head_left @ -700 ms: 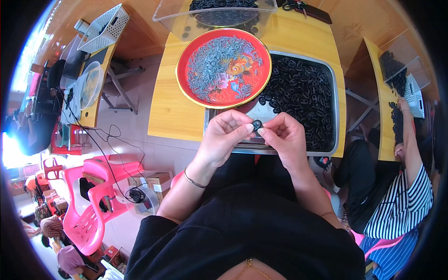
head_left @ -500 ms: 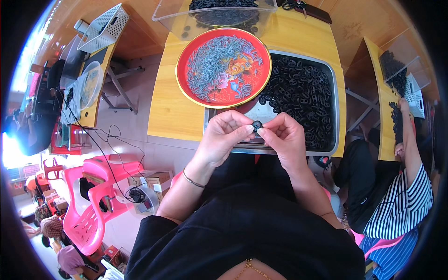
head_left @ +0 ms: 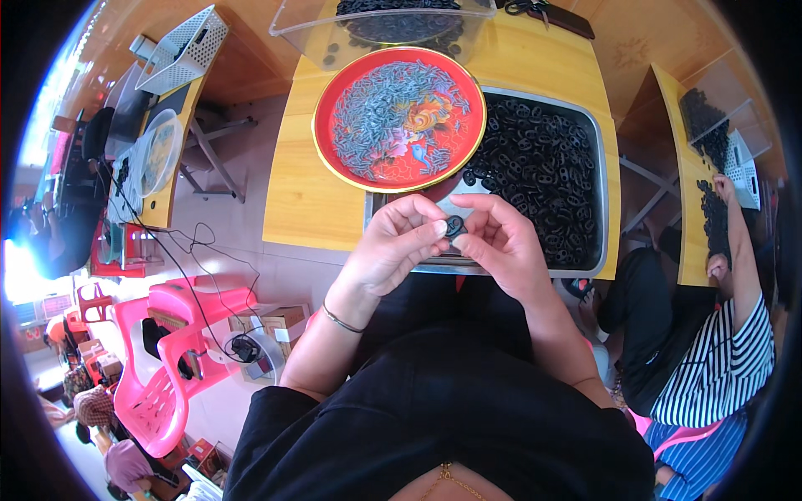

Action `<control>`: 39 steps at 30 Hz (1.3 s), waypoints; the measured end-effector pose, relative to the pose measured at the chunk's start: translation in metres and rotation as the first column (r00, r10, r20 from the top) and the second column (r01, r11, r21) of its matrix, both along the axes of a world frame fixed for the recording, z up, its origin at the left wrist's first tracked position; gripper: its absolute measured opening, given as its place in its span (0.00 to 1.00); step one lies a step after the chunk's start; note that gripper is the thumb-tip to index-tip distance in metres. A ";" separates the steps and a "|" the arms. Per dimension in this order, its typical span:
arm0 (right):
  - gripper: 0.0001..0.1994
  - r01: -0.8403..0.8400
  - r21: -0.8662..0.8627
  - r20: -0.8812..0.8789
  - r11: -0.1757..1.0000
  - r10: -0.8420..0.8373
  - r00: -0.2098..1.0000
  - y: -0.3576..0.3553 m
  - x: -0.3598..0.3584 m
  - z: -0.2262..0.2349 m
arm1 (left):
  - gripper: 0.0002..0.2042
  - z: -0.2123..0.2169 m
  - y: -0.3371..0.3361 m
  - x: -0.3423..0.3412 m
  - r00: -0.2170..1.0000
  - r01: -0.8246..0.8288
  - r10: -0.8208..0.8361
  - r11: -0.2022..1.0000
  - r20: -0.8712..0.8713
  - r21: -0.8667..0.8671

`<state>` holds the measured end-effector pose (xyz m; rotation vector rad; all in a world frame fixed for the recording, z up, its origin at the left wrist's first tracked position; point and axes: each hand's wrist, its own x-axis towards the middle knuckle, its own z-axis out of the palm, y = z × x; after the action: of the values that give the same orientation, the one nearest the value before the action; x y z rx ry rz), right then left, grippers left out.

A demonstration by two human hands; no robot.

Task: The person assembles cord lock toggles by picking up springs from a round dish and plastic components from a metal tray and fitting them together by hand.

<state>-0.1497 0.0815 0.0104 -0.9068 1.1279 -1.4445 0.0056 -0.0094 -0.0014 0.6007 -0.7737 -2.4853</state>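
Between my hands is a small dark, rounded plastic piece [head_left: 455, 226], held in front of the metal tray. My left hand [head_left: 394, 242] pinches its left side between thumb and fingers. My right hand [head_left: 508, 249] has its thumb against the lower right of the piece and the other fingers curled around behind it; the index finger is lifted a little. Just beyond, a red round tray with a flower print [head_left: 332, 154] holds many small grey-blue pins [head_left: 376, 108]. It rests partly over a metal tray [head_left: 595, 213] full of black two-holed plastic parts [head_left: 543, 167].
A clear bin [head_left: 288, 37] with more black parts stands at the table's far side, near scissors [head_left: 520, 8]. To the right, a person in a striped top [head_left: 710, 367] works at another table. Pink chairs [head_left: 159, 359] and loose cables [head_left: 200, 250] are on the left.
The dark piece has turned and tilted slightly between my fingers. My right index finger has lifted away from it, and the right thumb has moved down a little.
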 end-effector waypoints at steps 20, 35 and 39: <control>0.13 -0.081 -0.038 -0.396 0.996 0.060 0.916 0.003 -0.006 -0.004 | 0.13 0.002 -0.005 -0.002 0.988 0.144 -0.136 0.983 0.078 -0.112; 0.17 -0.063 -0.092 -0.373 0.994 0.024 0.928 0.000 -0.009 -0.010 | 0.12 0.000 -0.003 -0.005 0.995 0.084 -0.080 0.992 0.054 -0.090; 0.17 -0.070 -0.107 -0.288 0.992 0.036 0.957 -0.003 -0.010 -0.013 | 0.12 0.001 -0.004 -0.005 0.995 0.087 -0.084 0.993 0.047 -0.081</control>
<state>-0.1597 0.0786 -0.0031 -1.2503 1.2279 -1.3757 0.0008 -0.0131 0.0000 0.6052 -0.9324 -2.5105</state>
